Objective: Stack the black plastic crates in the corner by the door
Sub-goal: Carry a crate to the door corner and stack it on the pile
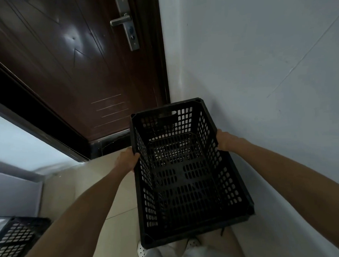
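At the far lower left, a second black crate [14, 241] sits low beside a pale cabinet [17, 195], only one perforated corner of it in view, well apart from the hands. Above it rises the dark brown door [70, 60], with its metal lever handle [121, 20] near the right edge.

Moving right, the left hand [127, 158] grips the left long rim of the black crate [183, 172]; its fingers [136, 155] curl over the edge and press together against the perforated side. The crate itself is open side up and empty, its far end tilted toward the corner where the door frame meets the white wall [268, 57]. It is held over the beige tiled floor [109, 188], just beside the wall. Whether its underside touches the floor or another crate cannot be told. Under its near edge show white perforated shoes [141, 251].

On the right, the right hand [225, 140] clasps the opposite long rim, thumb side up; its fingers are closed on the rim and mostly hidden behind the crate's side.
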The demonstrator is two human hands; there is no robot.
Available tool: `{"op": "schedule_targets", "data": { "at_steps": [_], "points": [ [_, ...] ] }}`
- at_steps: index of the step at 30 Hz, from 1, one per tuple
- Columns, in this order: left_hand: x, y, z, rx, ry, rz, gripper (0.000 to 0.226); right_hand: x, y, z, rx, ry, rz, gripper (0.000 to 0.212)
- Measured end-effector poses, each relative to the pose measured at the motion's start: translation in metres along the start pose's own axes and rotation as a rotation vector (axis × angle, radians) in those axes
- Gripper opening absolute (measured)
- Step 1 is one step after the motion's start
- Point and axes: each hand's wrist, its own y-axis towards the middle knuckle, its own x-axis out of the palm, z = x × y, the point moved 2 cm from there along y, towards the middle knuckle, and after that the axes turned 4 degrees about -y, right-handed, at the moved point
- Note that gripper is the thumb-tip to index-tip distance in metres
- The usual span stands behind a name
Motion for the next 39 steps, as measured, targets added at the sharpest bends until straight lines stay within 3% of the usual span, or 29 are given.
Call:
{"op": "schedule_targets", "data": {
  "at_steps": [9, 13, 18, 21, 24, 26, 30, 32, 35, 39],
  "points": [
    [0.019, -0.011, -0.011, -0.024, -0.049, -0.082, 0.037, 0.006, 0.004, 0.012, -0.029, -0.152, -0.001, 0.04],
    [0.017, -0.015, -0.014, -0.016, -0.043, -0.094, 0.037, 0.007, 0.006, 0.017, -0.06, -0.203, 0.052, 0.049],
    [0.003, -0.05, 0.01, 0.178, 0.395, 0.128, 0.05, 0.026, -0.016, 0.015, -0.12, -0.275, 0.266, 0.075],
    [0.014, -0.067, 0.025, 0.412, 0.318, 0.208, 0.037, 0.057, -0.051, 0.007, -0.194, -0.287, 0.36, 0.077],
    [0.065, -0.109, 0.041, 0.655, 0.207, 0.084, 0.021, 0.106, -0.098, -0.001, -0.306, -0.213, 0.391, 0.069],
    [0.118, -0.152, 0.047, 0.752, 0.184, -0.049, 0.024, 0.144, -0.129, -0.005, -0.336, -0.162, 0.374, 0.068],
    [0.187, -0.202, 0.047, 0.716, 0.131, -0.215, 0.044, 0.191, -0.151, -0.009, -0.327, -0.12, 0.372, 0.059],
    [0.19, -0.198, 0.047, 0.709, 0.149, -0.116, 0.048, 0.191, -0.152, -0.008, -0.31, -0.124, 0.429, 0.05],
    [0.19, -0.199, 0.042, 0.799, 0.205, 0.043, 0.034, 0.189, -0.154, -0.009, -0.343, -0.15, 0.461, 0.043],
    [0.196, -0.199, 0.046, 0.841, 0.253, 0.083, 0.035, 0.192, -0.152, -0.009, -0.336, -0.126, 0.477, 0.042]
  ]
}}
